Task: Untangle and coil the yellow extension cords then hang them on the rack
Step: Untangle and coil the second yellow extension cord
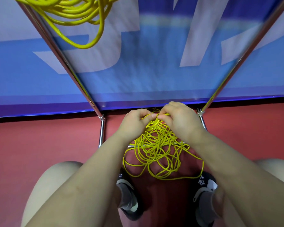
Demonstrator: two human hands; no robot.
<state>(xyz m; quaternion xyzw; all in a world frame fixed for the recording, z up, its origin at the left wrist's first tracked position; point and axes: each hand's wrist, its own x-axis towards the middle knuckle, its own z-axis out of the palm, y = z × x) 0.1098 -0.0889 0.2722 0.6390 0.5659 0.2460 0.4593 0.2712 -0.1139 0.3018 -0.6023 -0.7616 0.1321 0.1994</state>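
Note:
A tangled heap of thin yellow cord (156,154) lies on the red floor between my feet, over the rack's low crossbar. My left hand (134,123) grips a small bundle of its loops at the heap's top. My right hand (179,118) pinches a strand right beside the left thumb, fingertips nearly touching. A coiled yellow cord (75,15) hangs at the top left from the metal rack (59,53), whose two chrome legs slant down to the floor on either side of my hands.
A blue banner (138,76) with large pale letters stands behind the rack, its lower edge meeting the red floor (39,136). My dark shoes (129,194) and bare knees fill the bottom of the view.

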